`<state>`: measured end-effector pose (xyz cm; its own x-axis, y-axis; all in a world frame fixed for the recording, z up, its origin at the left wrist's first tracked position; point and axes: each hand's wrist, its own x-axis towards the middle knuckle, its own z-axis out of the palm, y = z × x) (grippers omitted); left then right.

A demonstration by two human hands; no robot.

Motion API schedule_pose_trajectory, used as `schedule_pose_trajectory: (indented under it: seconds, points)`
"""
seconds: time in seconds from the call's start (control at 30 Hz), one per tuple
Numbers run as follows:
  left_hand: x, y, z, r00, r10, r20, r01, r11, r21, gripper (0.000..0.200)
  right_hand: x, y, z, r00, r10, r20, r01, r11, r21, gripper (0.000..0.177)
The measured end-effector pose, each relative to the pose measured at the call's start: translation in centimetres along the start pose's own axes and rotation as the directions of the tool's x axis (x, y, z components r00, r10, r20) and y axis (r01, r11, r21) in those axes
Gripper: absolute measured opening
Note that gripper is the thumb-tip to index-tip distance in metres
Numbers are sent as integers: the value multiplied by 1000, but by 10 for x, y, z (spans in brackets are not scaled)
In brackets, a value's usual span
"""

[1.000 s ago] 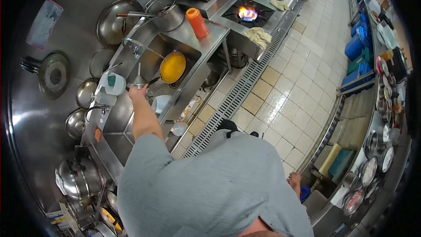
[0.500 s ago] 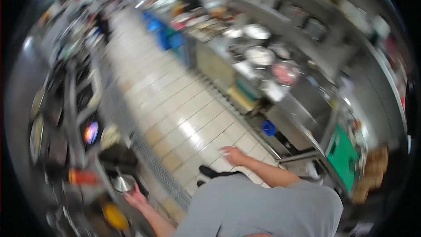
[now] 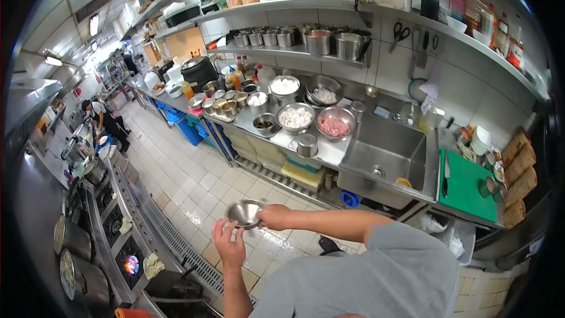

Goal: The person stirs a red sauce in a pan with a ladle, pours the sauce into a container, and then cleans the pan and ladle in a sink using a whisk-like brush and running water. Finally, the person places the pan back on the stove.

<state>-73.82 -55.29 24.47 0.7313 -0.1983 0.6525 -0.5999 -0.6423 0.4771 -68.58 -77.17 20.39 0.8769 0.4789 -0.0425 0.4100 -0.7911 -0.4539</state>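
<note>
A small steel bowl (image 3: 245,214) is held above the tiled floor in front of my body. My right hand (image 3: 275,217) grips its right rim, fingers closed. My left hand (image 3: 229,241) is raised at the lower left edge of the bowl, its fingers apart; whether they touch the rim I cannot tell. On the counter beyond stand a bowl of pink meat (image 3: 336,123), a bowl of white pieces (image 3: 295,117) and a lidded steel pot (image 3: 306,145).
At the left, a stove (image 3: 120,232) has a lit burner and large pots (image 3: 84,280) beside it. A sink (image 3: 388,147) and a green cutting board (image 3: 465,191) with a knife lie right. A seated person (image 3: 106,123) is far down the aisle.
The view has turned toward the counter and sink. The steel bowl has come up from beside the stove, and my right hand now holds it. My hands have come together.
</note>
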Motion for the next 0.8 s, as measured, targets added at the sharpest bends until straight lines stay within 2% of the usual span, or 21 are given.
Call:
schedule_pose_trajectory:
  seconds: [0.03,0.07,0.13,0.17,0.2,0.23,0.27,0.3,0.33,0.37,0.4,0.43,0.47,0.5,0.53,0.57,0.63,0.67,0.73,0.8]
  points:
    - [2,-1,8,998,-48,30,48,999,15,46,-6,24,-20,1000,6,6,-7,999,42,31]
    - [5,-5,20,999,-42,19,42,999,22,46,-17,49,-49,1000,16,15,-18,996,85,32]
    - [5,-18,39,961,-255,-110,256,967,-2,63,-48,84,-139,979,76,-189,0,927,376,33]
    - [0,-37,50,934,-337,-118,346,936,71,68,-63,110,-183,923,84,-376,82,911,405,29]
    - [-17,-62,55,900,-420,-115,433,889,149,73,-101,88,-264,885,223,-408,-6,883,469,24]
    - [-43,-86,62,849,-507,-151,528,824,205,73,-112,129,-310,837,257,-483,-15,894,448,21]
    - [-68,-109,74,791,-581,-195,612,751,247,73,-135,150,-364,703,203,-681,37,946,321,19]
    - [-93,-126,78,708,-681,-187,706,684,182,73,-152,171,-416,533,136,-835,-54,990,127,22]
    - [-117,-136,82,608,-774,-176,794,596,119,73,-167,177,-472,429,180,-885,15,978,206,30]
    - [-144,-138,82,542,-822,-176,839,540,65,71,-180,171,-525,285,263,-922,-69,965,254,37]
    - [-163,-135,86,473,-864,-173,878,479,7,69,-185,195,-580,138,172,-975,-176,973,147,43]
    - [-173,-132,95,460,-872,-169,885,465,9,69,-191,202,-625,63,23,-998,-386,922,-3,47]
    - [-183,-133,108,370,-904,-214,929,365,64,65,-200,265,-696,80,-81,-994,-397,911,-106,59]
    - [-195,-133,122,276,-925,-263,960,253,116,61,-213,320,-765,97,-270,-958,-765,595,-245,57]
    - [-215,-130,130,176,-931,-319,977,125,172,57,-199,297,-771,29,37,-999,-779,627,0,53]
    - [-241,-120,132,71,-922,-382,973,-20,228,53,-191,298,-787,70,61,-996,-776,630,-16,53]
    - [-299,-88,115,-121,-837,-533,890,-330,316,46,-164,327,-818,-42,-117,-992,-816,577,-34,43]
    - [-319,-74,113,-183,-798,-575,853,-419,310,43,-157,338,-832,-5,-93,-996,-807,589,-51,43]
    - [-356,-44,112,-315,-767,-559,834,-505,222,38,-152,361,-867,50,22,-999,-824,566,-28,30]
    - [-389,-16,111,-448,-762,-468,826,-553,109,34,-130,383,-879,105,98,-990,-840,542,-35,25]
